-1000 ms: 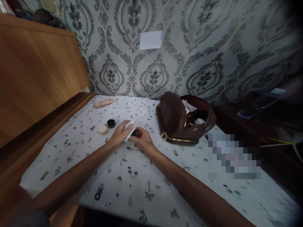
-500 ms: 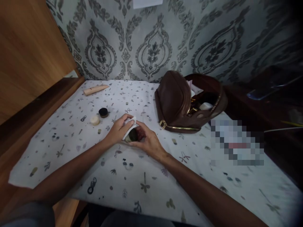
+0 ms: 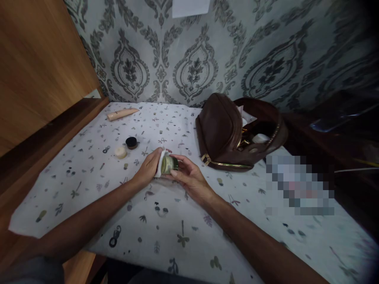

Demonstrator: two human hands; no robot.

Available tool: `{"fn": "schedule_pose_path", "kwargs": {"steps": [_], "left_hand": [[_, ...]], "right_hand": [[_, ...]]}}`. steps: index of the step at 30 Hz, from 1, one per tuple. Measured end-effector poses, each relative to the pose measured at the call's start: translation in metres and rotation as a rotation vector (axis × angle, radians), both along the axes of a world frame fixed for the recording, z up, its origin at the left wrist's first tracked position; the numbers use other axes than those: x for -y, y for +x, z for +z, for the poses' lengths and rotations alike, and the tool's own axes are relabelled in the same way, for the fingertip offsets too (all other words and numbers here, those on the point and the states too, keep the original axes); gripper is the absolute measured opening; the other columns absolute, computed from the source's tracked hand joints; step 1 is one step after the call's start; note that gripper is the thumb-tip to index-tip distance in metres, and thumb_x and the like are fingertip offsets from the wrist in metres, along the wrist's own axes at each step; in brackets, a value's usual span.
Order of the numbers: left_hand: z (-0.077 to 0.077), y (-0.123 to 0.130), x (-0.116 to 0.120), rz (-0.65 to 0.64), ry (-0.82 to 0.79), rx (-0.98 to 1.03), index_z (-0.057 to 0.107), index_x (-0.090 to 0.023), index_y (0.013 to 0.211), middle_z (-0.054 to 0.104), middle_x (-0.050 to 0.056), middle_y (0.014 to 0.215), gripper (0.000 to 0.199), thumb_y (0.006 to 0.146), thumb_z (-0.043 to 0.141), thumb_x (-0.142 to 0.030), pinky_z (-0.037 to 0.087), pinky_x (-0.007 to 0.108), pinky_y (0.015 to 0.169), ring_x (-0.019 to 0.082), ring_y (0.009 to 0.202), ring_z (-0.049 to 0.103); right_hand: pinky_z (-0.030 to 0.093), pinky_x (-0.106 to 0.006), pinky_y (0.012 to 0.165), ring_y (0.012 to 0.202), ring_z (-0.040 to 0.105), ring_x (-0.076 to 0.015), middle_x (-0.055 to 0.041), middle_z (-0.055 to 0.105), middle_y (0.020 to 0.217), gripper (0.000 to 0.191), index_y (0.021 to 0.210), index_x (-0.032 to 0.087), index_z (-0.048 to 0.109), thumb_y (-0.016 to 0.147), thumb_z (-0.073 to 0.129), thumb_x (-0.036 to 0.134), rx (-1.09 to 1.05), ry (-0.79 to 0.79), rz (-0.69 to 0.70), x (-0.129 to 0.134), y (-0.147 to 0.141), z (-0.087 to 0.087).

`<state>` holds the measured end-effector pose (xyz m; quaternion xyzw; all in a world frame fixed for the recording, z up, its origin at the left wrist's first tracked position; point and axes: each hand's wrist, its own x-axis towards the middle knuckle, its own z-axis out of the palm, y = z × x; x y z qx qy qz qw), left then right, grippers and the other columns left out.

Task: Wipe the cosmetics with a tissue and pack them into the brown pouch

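Between my hands, above the printed cloth, lies a small green jar [image 3: 167,165] turned on its side, its dark lid end toward the right. My right hand [image 3: 191,177] grips the jar by that dark end with thumb and fingers. A white wipe [image 3: 160,162] covers the jar's left end, and my left hand [image 3: 149,167] is closed round it, pressing it to the jar. The left fingertips are partly hidden behind the wipe.
A small cream-coloured jar [image 3: 120,152] and a black-lidded pot [image 3: 131,142] stand left of my hands. Farther back lies a beige tube [image 3: 122,114]. An open brown handbag [image 3: 217,126] stands at the right, with a blurred-out item [image 3: 299,183] beside it. Wooden panelling [image 3: 44,59] borders the left.
The jar has turned in my hands, so its green side now shows and its dark end points right. My left hand has straightened against the wipe. The view has shifted slightly.
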<state>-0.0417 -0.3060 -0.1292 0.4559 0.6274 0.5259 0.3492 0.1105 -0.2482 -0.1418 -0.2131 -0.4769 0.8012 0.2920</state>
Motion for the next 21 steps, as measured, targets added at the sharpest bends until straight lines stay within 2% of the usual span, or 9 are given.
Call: {"fn": "schedule_pose_path", "kwargs": {"steps": [2,4,6,9,11,13,17,21], "left_hand": [[0.002,0.001,0.002,-0.030,0.031,-0.106,0.061,-0.021,0.114,0.068,0.007,0.103,0.051,0.099,0.028,-0.056,0.049,0.033,0.094,0.020,0.102,0.061],[0.001,0.001,0.005,-0.041,0.077,-0.201,0.053,-0.021,0.130,0.064,0.010,0.120,0.054,0.099,0.027,-0.056,0.045,0.035,0.102,0.021,0.114,0.058],[0.000,0.002,0.008,-0.067,0.160,-0.320,0.044,-0.021,0.141,0.057,0.013,0.132,0.058,0.099,0.030,-0.057,0.042,0.037,0.107,0.023,0.123,0.053],[-0.001,0.003,0.013,-0.203,0.261,-0.543,0.038,-0.022,0.146,0.049,0.015,0.137,0.065,0.094,0.045,-0.060,0.044,0.039,0.105,0.027,0.127,0.050],[0.000,0.004,0.016,-0.261,0.246,-0.659,0.040,-0.025,0.145,0.048,0.014,0.135,0.067,0.090,0.052,-0.061,0.049,0.037,0.098,0.027,0.122,0.053],[0.001,0.003,0.017,-0.255,0.211,-0.721,0.043,-0.026,0.141,0.051,0.012,0.127,0.064,0.090,0.051,-0.063,0.051,0.035,0.089,0.026,0.113,0.057],[0.004,0.001,0.017,-0.244,0.223,-0.747,0.052,-0.021,0.124,0.056,0.008,0.106,0.055,0.091,0.046,-0.065,0.049,0.031,0.079,0.022,0.094,0.059],[0.011,0.004,0.018,-0.215,0.280,-0.668,0.055,-0.020,0.096,0.053,0.004,0.086,0.037,0.099,0.033,-0.050,0.046,0.030,0.074,0.018,0.080,0.054]], "right_hand": [[0.059,-0.037,0.090,0.093,0.070,-0.0185,-0.0005,0.067,0.105,0.051,0.105,0.026,0.065,0.061,0.089,0.038,-0.028,-0.071,-0.010,0.000,0.000,0.002],[0.059,-0.033,0.087,0.082,0.071,-0.0152,0.0009,0.068,0.098,0.048,0.100,0.025,0.063,0.062,0.089,0.039,-0.032,-0.125,-0.007,0.000,0.001,0.003],[0.059,-0.030,0.077,0.071,0.068,-0.0128,0.0026,0.068,0.087,0.046,0.091,0.023,0.059,0.062,0.089,0.042,-0.020,-0.155,-0.012,0.001,0.001,0.003],[0.052,-0.021,0.057,0.059,0.059,-0.0098,0.0054,0.061,0.070,0.047,0.078,0.021,0.053,0.062,0.088,0.048,0.008,-0.183,-0.066,0.003,0.001,0.002],[0.044,-0.018,0.049,0.054,0.052,-0.0076,0.0067,0.055,0.064,0.047,0.074,0.020,0.052,0.063,0.087,0.050,0.027,-0.186,-0.084,0.005,0.001,0.003],[0.039,-0.017,0.047,0.052,0.048,-0.0069,0.0069,0.053,0.062,0.047,0.071,0.020,0.052,0.065,0.085,0.052,0.042,-0.163,-0.065,0.006,0.002,0.005],[0.045,-0.022,0.049,0.054,0.055,-0.0109,0.0050,0.057,0.062,0.046,0.072,0.020,0.056,0.067,0.080,0.059,0.053,-0.121,0.020,0.007,0.003,0.007],[0.049,-0.025,0.047,0.053,0.064,-0.0165,0.0011,0.065,0.062,0.051,0.083,0.020,0.061,0.071,0.073,0.068,0.077,-0.107,0.159,0.006,0.004,0.005]]}}
